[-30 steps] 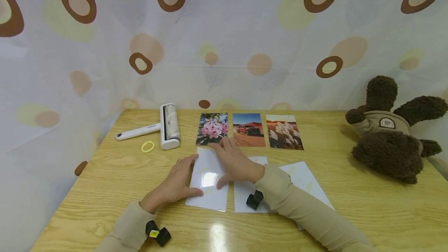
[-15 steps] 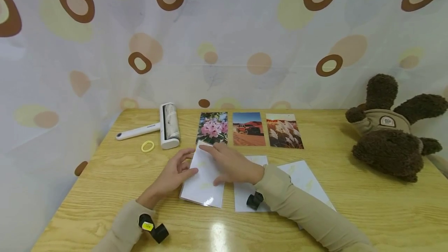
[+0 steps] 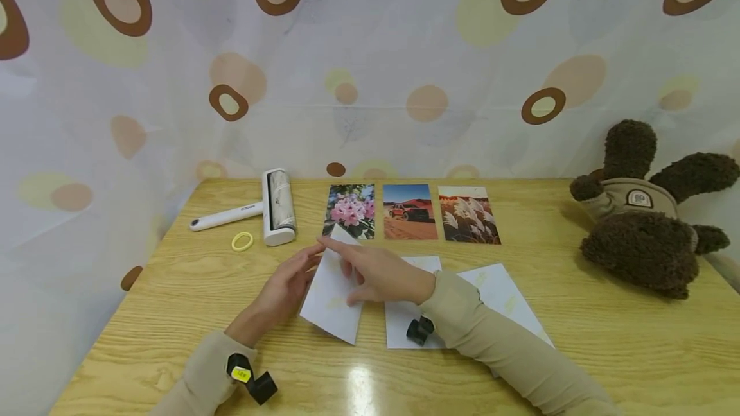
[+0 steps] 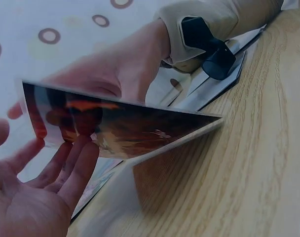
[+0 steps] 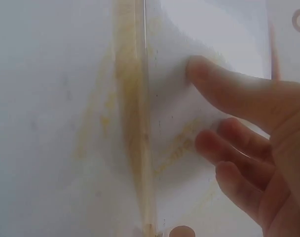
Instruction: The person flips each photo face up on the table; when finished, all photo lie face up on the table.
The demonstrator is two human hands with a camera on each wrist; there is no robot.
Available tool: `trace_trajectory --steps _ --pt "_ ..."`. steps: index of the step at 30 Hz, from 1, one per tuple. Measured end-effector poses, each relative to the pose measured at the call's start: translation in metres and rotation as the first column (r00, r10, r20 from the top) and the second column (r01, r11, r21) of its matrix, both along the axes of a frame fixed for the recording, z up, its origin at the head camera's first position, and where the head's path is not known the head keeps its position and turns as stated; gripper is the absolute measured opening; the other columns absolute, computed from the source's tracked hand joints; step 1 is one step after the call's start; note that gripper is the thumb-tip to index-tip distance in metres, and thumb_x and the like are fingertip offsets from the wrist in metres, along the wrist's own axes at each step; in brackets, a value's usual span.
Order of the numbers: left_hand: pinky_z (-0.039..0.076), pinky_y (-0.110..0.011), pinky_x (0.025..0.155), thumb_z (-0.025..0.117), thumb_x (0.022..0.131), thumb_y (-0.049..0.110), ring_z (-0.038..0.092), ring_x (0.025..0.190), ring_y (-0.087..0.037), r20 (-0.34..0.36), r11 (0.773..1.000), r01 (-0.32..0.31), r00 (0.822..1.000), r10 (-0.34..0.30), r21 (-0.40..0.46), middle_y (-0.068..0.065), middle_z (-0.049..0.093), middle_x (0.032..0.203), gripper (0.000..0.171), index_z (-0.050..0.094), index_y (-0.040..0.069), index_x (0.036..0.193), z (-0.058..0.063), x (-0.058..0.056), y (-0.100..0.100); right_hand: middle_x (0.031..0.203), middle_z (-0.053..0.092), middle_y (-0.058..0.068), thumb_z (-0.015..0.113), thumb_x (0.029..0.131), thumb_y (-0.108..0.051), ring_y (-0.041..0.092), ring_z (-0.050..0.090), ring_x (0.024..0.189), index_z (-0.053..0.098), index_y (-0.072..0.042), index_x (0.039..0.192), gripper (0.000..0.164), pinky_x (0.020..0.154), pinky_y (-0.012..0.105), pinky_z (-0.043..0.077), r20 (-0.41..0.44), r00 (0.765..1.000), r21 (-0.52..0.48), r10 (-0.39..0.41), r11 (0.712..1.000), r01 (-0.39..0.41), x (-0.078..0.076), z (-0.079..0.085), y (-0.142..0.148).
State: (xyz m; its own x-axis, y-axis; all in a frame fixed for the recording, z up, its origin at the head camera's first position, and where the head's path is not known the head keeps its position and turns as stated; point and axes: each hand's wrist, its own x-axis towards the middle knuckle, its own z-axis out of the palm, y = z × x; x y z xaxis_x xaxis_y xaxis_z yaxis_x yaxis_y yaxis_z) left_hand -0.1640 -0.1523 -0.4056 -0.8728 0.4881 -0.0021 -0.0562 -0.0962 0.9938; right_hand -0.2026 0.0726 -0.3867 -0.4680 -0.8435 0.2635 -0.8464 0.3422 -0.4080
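A photo card (image 3: 325,294) stands tilted off the table, its white back toward my right hand. In the left wrist view, the dark orange picture side of the photo card (image 4: 125,126) faces my left hand. Fingers of my left hand (image 3: 283,284) touch that picture side from below, with the thumb apart from it. My right hand (image 3: 390,273) is over the white back, index finger reaching across the top edge; the other fingers bend loosely. Two more white-backed cards lie to the right, one card (image 3: 399,323) partly under the right wrist, the other card (image 3: 511,297) slanted.
Three picture cards lie in a row behind: pink flowers (image 3: 351,209), a red truck (image 3: 410,212) and pale grasses (image 3: 471,216). At left are a white-handled lint roller (image 3: 280,207) and a yellow ring (image 3: 242,241). A brown plush toy (image 3: 642,242) lies at right.
The photo card lay flat, then its left side was raised and it is now tilted more steeply. The left hand's fingers have slid under it, and its thumb has come off the white back.
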Motion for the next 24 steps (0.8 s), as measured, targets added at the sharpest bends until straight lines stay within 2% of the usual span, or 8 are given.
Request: trace_trajectory --steps 3,8,12,15,18,21,24 --pt "0.041 -0.02 0.099 0.027 0.105 0.026 0.045 0.125 -0.015 0.003 0.999 0.016 1.0 -0.016 -0.028 -0.033 0.022 0.15 0.058 0.012 -0.007 0.151 0.001 0.001 0.001 0.083 0.057 -0.002 0.085 0.073 -0.022 0.005 0.048 0.065 0.017 -0.01 0.153 0.107 0.062 0.015 0.042 -0.031 1.0 -0.015 0.001 1.0 -0.001 0.0 0.001 -0.001" --pt "0.042 -0.018 0.098 0.034 0.104 0.02 0.047 0.121 -0.006 -0.036 0.999 0.028 0.999 -0.03 -0.047 -0.035 0.02 0.151 0.059 0.012 -0.006 0.151 0.002 0.002 0.002 0.087 0.059 0.0 0.081 0.078 -0.022 0.008 0.054 0.069 0.021 -0.008 0.151 0.096 0.065 0.014 0.045 -0.051 0.999 -0.046 0.009 0.999 -0.011 0.001 0.003 -0.001" --pt "0.042 -0.018 0.099 0.037 0.103 0.014 0.043 0.126 -0.01 -0.068 0.997 0.033 0.997 -0.037 -0.063 -0.032 0.019 0.153 0.056 0.016 -0.004 0.151 0.001 0.002 0.002 0.092 0.062 0.001 0.068 0.09 -0.021 0.008 0.059 0.073 0.032 -0.006 0.146 0.068 0.067 0.014 0.048 -0.013 1.0 -0.087 0.009 0.996 -0.01 0.002 0.007 -0.002" --pt "0.045 -0.02 0.096 0.04 0.102 0.008 0.046 0.124 -0.014 -0.12 0.995 0.039 0.991 -0.05 -0.095 -0.032 0.023 0.151 0.054 0.019 -0.004 0.151 -0.002 0.002 0.003 0.094 0.064 0.001 0.058 0.097 -0.021 0.007 0.059 0.075 0.04 -0.006 0.138 0.046 0.066 0.015 0.048 0.047 0.999 -0.106 -0.005 0.994 0.01 0.004 0.012 -0.002" --pt "0.049 -0.024 0.092 0.046 0.101 0.008 0.049 0.12 -0.02 -0.218 0.986 0.018 0.974 -0.055 -0.169 -0.029 0.03 0.148 0.053 0.026 -0.002 0.149 -0.004 0.004 0.005 0.095 0.065 0.0 0.052 0.1 -0.022 0.007 0.058 0.074 0.045 -0.007 0.129 0.034 0.064 0.017 0.048 0.121 0.992 -0.099 -0.027 0.994 0.039 0.006 0.017 -0.002" --pt "0.048 -0.037 0.096 0.051 0.099 0.009 0.046 0.122 -0.031 -0.334 0.97 -0.011 0.94 -0.072 -0.242 -0.026 0.032 0.147 0.053 0.031 -0.001 0.146 -0.004 0.006 0.009 0.095 0.065 0.0 0.05 0.101 -0.026 0.007 0.058 0.073 0.047 -0.009 0.123 0.027 0.065 0.019 0.049 0.197 0.979 -0.069 -0.051 0.996 0.065 0.006 0.02 0.001" --pt "0.042 -0.051 0.1 0.053 0.098 0.01 0.04 0.126 -0.039 -0.396 0.956 -0.03 0.913 -0.092 -0.291 -0.021 0.032 0.148 0.053 0.032 0.002 0.146 -0.005 0.007 0.012 0.099 0.066 0.001 0.048 0.101 -0.03 0.009 0.059 0.074 0.047 -0.012 0.122 0.027 0.067 0.021 0.05 0.257 0.964 -0.019 -0.072 0.997 0.079 0.005 0.024 0.006"
